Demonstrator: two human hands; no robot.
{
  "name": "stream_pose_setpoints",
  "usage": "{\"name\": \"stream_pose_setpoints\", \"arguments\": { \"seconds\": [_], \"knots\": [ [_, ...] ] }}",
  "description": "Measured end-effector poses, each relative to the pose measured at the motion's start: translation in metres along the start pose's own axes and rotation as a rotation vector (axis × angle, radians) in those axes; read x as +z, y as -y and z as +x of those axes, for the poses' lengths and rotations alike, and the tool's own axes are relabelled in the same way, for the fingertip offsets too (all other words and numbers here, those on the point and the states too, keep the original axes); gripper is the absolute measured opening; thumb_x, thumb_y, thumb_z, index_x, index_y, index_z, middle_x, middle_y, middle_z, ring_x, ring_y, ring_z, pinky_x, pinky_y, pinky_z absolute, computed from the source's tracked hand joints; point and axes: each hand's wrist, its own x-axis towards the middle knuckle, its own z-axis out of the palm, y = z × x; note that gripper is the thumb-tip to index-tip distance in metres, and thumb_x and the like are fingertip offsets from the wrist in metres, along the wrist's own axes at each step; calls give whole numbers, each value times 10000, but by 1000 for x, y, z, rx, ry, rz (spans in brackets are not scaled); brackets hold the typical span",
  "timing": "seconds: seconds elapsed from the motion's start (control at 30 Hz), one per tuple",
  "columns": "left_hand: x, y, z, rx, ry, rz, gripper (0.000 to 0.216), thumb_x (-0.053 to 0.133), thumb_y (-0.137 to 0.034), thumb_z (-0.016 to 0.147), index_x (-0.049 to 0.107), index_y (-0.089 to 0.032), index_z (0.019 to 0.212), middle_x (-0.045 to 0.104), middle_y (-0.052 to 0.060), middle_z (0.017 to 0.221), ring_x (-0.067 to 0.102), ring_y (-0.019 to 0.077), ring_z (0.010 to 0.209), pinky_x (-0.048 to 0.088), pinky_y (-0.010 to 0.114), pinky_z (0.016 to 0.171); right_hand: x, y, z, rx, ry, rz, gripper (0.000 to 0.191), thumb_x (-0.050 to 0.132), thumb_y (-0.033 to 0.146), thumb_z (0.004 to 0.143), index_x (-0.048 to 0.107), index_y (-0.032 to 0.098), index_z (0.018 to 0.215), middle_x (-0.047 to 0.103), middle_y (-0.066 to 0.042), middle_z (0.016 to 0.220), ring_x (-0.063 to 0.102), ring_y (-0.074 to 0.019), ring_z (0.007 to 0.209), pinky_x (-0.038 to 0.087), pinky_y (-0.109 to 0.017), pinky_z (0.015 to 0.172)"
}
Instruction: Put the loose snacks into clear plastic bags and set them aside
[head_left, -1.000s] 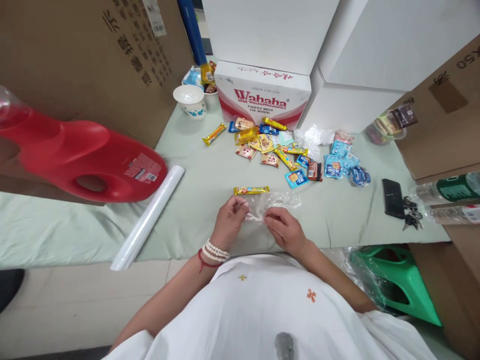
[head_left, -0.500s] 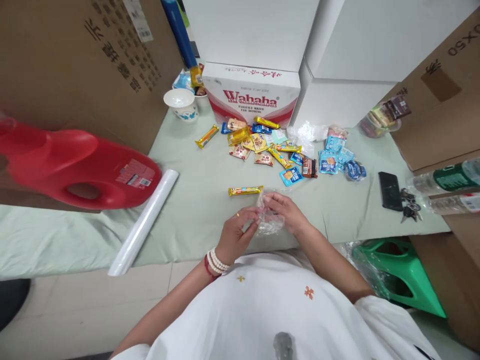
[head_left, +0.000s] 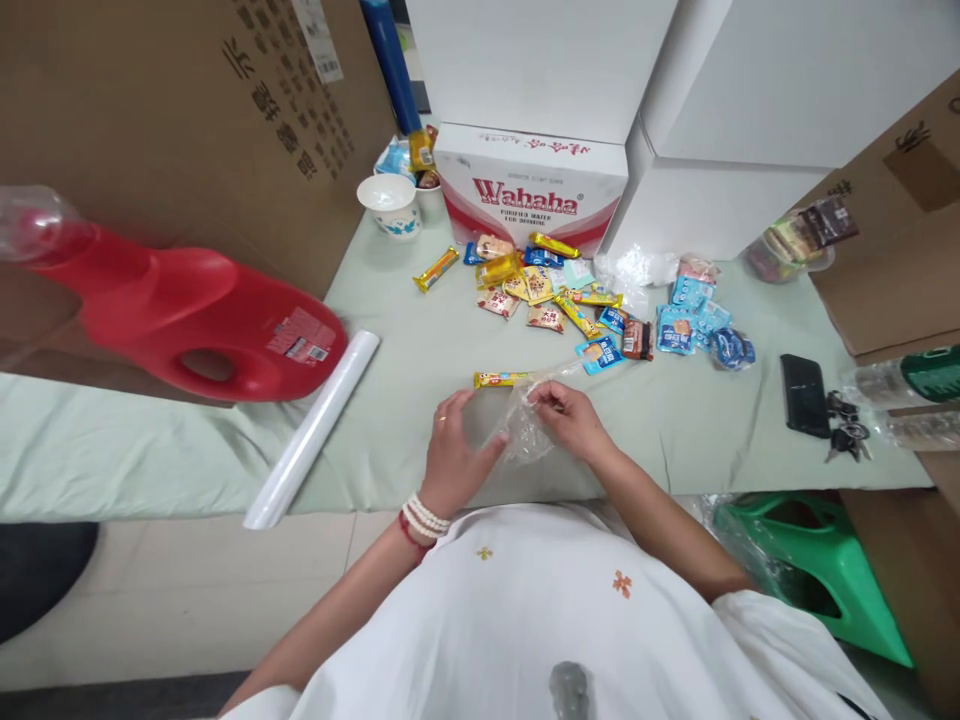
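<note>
A clear, crumpled plastic bag (head_left: 527, 432) hangs between my hands above the front of the table. My right hand (head_left: 568, 415) pinches its upper edge. My left hand (head_left: 459, 450) is open beside it, thumb and fingers spread wide, with the thumb tip close to or touching the film. Just beyond the bag lies a yellow snack bar (head_left: 499, 380), its right end partly behind the plastic. Farther back is a loose pile of small wrapped snacks, among them a blue packet (head_left: 600, 354) and a brown-wrapped one (head_left: 637, 339).
A red jug (head_left: 217, 330) and a white roll (head_left: 315, 430) lie to the left. Behind the snacks stands a Wahaba carton (head_left: 529, 195) with a paper bowl (head_left: 390, 207) beside it. A phone (head_left: 804, 395), keys (head_left: 847, 428) and bottles lie at right.
My left hand has let go of the bag and opened, moving left. The bag is spread out more, still in my right hand. The view has shifted slightly left.
</note>
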Motion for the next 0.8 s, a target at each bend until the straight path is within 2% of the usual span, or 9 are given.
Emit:
{"name": "stream_pose_setpoints", "arguments": {
  "seconds": [0.1,0.17,0.27,0.4,0.47,0.6,0.63,0.7,0.8],
  "knots": [
    [12,-10,10,126,-4,104,348,767,-441,776,679,-224,1034,687,119,1160,584,321,1172,425,477,1063,-1,3,0,-83,27,-149,141,607,269,820,718,224,894,687,-18,889,608,-164,811,466,-274,730],
    [20,-7,17,32,0,7,201,648,-432,887,664,-232,897,679,54,898,612,237,899,485,375,885,-6,2,-2,-103,14,-195,151,603,262,829,730,229,905,683,-19,889,602,-162,797,459,-271,718],
    [31,6,26,-187,-76,-242,271,601,-493,921,600,-233,844,530,-44,636,471,145,593,410,261,602,-15,-5,-8,-30,-47,-146,136,623,297,833,720,219,887,642,5,785,562,-148,722,434,-260,676],
    [41,13,29,-385,-101,-521,392,676,-604,849,529,-242,823,418,-97,554,351,102,461,286,240,456,-28,-26,-19,174,-43,48,200,675,389,806,680,205,885,585,36,689,523,-136,628,425,-258,623],
    [45,10,28,-440,-78,-619,449,692,-651,822,505,-244,798,399,-102,545,329,92,439,264,243,430,-34,-31,-25,194,-97,9,218,680,404,801,674,206,892,604,19,729,531,-148,635,443,-272,619],
    [49,1,28,-447,-78,-736,498,712,-689,794,498,-240,778,408,-95,557,318,80,436,256,244,408,-39,-13,-40,-77,-348,-356,132,621,338,908,684,222,925,618,-37,860,561,-181,742,460,-307,692],
    [50,-2,28,-442,-80,-752,501,720,-687,788,497,-239,777,410,-94,562,317,77,439,258,242,406,-38,-4,-44,-172,-327,-408,128,599,325,944,683,228,948,612,-39,861,561,-182,749,457,-310,703],
    [51,-6,29,-435,-83,-770,497,733,-672,787,493,-237,777,412,-94,571,320,74,447,268,235,407,-29,13,-50,-334,-154,-452,138,589,340,984,677,235,1001,617,-41,858,567,-183,755,454,-312,711],
    [55,-12,28,-419,-97,-770,488,712,-665,816,480,-237,779,411,-97,574,332,72,440,274,226,399,-6,23,-50,-403,91,-485,266,636,480,968,659,219,1016,643,-55,887,582,-192,793,450,-315,719]
  ]
}}
